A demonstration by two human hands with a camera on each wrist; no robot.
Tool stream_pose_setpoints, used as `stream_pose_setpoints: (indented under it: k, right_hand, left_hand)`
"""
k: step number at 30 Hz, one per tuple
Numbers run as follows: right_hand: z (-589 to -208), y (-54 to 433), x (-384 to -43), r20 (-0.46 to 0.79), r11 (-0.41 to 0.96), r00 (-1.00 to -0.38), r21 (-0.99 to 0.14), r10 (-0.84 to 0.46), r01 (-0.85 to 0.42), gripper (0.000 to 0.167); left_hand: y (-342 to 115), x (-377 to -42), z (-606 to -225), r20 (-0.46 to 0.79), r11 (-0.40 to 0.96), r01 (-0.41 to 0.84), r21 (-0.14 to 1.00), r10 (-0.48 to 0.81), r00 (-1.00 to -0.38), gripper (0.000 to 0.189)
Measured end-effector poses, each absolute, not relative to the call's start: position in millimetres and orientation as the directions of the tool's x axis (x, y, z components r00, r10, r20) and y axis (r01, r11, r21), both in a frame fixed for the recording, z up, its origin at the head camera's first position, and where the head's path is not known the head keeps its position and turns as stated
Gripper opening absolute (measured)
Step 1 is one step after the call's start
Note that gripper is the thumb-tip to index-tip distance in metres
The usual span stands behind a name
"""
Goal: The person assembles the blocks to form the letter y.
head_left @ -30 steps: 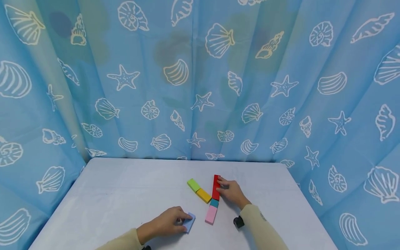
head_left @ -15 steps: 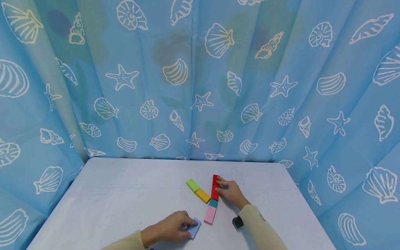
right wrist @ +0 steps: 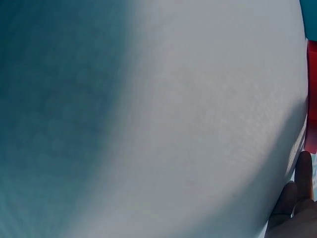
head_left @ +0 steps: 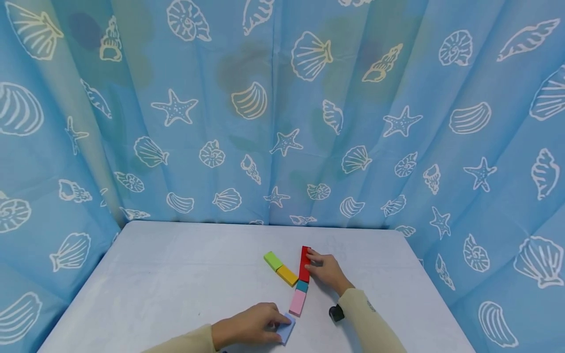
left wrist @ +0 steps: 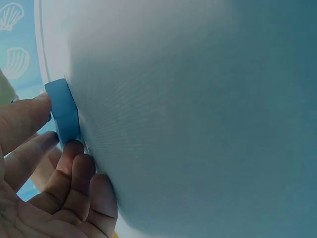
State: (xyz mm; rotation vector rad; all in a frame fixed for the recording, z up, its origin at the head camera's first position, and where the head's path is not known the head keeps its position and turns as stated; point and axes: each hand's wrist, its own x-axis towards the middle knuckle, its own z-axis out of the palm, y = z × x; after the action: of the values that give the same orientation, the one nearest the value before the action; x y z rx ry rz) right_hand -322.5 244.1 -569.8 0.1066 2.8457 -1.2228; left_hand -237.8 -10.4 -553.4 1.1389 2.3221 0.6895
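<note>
My left hand [head_left: 256,324] pinches a light blue block [head_left: 287,329] between thumb and fingers, low over the white table. In the left wrist view that block [left wrist: 63,110] sits between the thumb and fingertips. The pink block [head_left: 297,302] lies just beyond it, end to end with a short teal block [head_left: 302,286] and a long red block [head_left: 304,264]. Along the red block's right side rest the fingertips of my right hand [head_left: 327,272]. The right wrist view shows a fingertip [right wrist: 303,161] at the end of the red block [right wrist: 311,99].
A yellow block [head_left: 287,275] and a lime green block [head_left: 273,261] form a slanted line running up and left from the teal block. The white table [head_left: 176,274] ends at a blue seashell curtain [head_left: 247,147]. A small black object [head_left: 336,314] sits at the right wrist.
My left hand has carried the light blue block right and toward the near edge, bringing it to the pink block's near end. The right hand has stayed at the red block.
</note>
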Motion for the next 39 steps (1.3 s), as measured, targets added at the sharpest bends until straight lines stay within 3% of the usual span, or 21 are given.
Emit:
stream_pose_setpoints:
  k: [39]
  right_hand:
    - [-569, 243, -322, -0.067, 0.709, -0.997, -0.701, 0.041, 0.076, 0.046]
  left_hand:
    - [-3, -241, -550, -0.179, 0.556, 0.584, 0.592, 0.797, -0.577, 0.042]
